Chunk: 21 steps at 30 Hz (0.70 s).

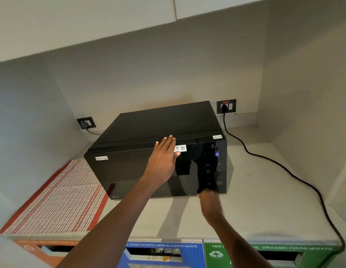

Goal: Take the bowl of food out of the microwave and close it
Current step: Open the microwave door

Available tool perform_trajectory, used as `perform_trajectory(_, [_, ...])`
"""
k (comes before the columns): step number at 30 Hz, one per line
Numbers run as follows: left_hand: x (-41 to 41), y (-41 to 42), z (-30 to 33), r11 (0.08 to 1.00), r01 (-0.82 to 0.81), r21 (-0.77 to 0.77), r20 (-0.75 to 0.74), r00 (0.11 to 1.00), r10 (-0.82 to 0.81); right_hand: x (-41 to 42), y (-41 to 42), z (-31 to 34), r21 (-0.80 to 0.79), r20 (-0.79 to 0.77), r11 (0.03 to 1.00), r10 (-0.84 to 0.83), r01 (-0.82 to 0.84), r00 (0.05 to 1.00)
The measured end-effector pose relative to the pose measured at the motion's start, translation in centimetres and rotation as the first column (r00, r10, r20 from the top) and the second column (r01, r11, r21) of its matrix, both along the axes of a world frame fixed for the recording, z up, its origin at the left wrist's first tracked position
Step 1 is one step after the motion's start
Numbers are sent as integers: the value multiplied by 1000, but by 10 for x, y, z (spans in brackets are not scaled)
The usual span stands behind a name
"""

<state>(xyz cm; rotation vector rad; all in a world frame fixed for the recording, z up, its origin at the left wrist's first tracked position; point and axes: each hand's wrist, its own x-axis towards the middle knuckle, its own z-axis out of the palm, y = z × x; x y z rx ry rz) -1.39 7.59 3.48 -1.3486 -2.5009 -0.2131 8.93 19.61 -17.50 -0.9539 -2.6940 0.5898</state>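
Note:
A black microwave (141,132) stands on a pale counter, its glossy door (125,171) shut against the body. My left hand (163,157) lies flat on the upper right part of the door, fingers straight and together, reaching the top edge. My right hand (208,198) is blurred at the bottom of the control panel (211,165), fingertips at its lower edge. The panel display shows a blue 0. No bowl of food is in view; the inside of the microwave is hidden.
A red-and-white striped cloth (58,198) lies on the counter (255,190) left of the microwave. A black power cable (284,167) runs from the wall socket (226,106) across the counter's right side. Waste bin slots (158,252) sit below the front edge. Cabinets hang overhead.

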Motion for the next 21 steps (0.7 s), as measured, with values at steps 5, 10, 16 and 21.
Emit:
perform_trajectory(5, [0, 4, -1, 1000, -27, 4, -38, 999, 27, -10, -9, -7, 48, 41, 997, -63, 61, 997])
perform_trajectory(10, [1, 2, -3, 999, -32, 28, -42, 999, 33, -14, -8, -19, 146, 190, 987, -94, 66, 977])
perform_trajectory(16, [3, -2, 1, 999, -2, 48, -20, 1000, 3, -12, -9, -13, 237, 201, 971, -75, 26, 977])
perform_trajectory(21, [7, -10, 3, 999, 27, 38, -4, 1000, -27, -9, -3, -24, 185, 70, 983, -30, 16, 997])
